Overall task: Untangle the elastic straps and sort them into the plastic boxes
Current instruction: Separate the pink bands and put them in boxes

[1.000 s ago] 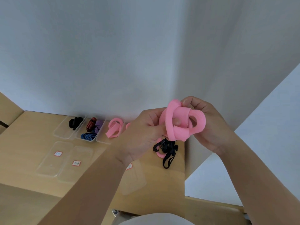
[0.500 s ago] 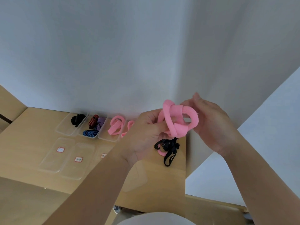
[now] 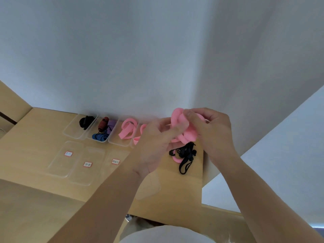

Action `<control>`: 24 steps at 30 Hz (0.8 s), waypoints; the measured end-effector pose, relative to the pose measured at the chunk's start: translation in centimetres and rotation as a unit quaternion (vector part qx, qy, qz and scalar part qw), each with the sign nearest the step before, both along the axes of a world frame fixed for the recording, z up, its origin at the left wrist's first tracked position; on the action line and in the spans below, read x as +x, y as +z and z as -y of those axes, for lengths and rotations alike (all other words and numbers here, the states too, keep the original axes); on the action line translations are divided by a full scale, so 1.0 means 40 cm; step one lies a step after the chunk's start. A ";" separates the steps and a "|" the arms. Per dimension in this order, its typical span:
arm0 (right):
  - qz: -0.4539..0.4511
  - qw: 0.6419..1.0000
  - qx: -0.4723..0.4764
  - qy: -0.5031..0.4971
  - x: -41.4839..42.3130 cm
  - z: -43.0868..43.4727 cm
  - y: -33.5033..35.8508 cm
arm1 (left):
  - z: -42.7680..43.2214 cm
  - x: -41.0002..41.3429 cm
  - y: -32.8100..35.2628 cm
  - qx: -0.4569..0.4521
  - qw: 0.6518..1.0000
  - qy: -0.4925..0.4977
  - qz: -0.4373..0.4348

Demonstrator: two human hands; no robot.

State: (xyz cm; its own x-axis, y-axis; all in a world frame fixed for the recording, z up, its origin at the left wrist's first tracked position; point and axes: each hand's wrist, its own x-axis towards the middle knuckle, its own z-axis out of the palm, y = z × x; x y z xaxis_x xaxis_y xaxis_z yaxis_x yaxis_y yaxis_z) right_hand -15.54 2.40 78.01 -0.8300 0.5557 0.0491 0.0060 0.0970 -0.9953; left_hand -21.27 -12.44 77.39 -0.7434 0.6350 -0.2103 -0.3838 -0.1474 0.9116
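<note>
Strap: wide, flat pink elastic strap (image 3: 190, 135), soft and matte, was looped into a loose knot and held in the air just right of the plastic boxes.
Left hand: left hand (image 3: 154, 142) had its fingers curled around the knot's left side, gripping it.
Right hand: right hand (image 3: 212, 132) pinched the top loop between thumb and fingertips.
Boxes: four clear plastic boxes (image 3: 73, 134) stood in a row on a pale wooden table (image 3: 35, 134).
Contents, left to right: black strap (image 3: 85, 121); red-and-black striped strap (image 3: 103, 123), purple strap (image 3: 112, 124) and blue striped strap (image 3: 100, 136); folded pink band (image 3: 127, 131); more pink in the fourth box, partly hidden.
Tangle: thin black cords (image 3: 185, 155) knotted with a pink ring lay right of the boxes, below the hands.
Lids: flat clear lids (image 3: 59, 165) lay in front of the boxes.
Labels: small white labels (image 3: 87, 164) with red borders; writing too small to read.
</note>
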 end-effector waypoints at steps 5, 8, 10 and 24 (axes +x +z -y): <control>0.034 0.998 -0.061 0.008 -0.040 0.037 -0.027 | 0.066 -0.033 -0.044 -0.006 0.999 0.053 -0.005; 0.066 0.993 -0.098 0.027 -0.068 0.074 -0.059 | 0.114 -0.052 -0.068 -0.019 0.998 0.064 0.001; 0.066 0.992 -0.104 0.032 -0.090 0.108 -0.088 | 0.142 -0.066 -0.089 -0.031 0.996 0.078 0.011; 0.174 0.982 0.017 0.068 -0.315 0.343 -0.323 | 0.328 -0.395 -0.255 -0.284 0.954 0.047 -0.081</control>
State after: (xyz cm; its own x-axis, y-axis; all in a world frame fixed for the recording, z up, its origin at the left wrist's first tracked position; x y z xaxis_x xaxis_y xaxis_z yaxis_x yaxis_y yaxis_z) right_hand -28.15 -11.30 65.09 -0.8662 0.4414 -0.2341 0.3300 0.1536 -0.9314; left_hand -37.07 -25.57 67.18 -0.8432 0.3820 -0.3783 -0.2407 0.3611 0.9009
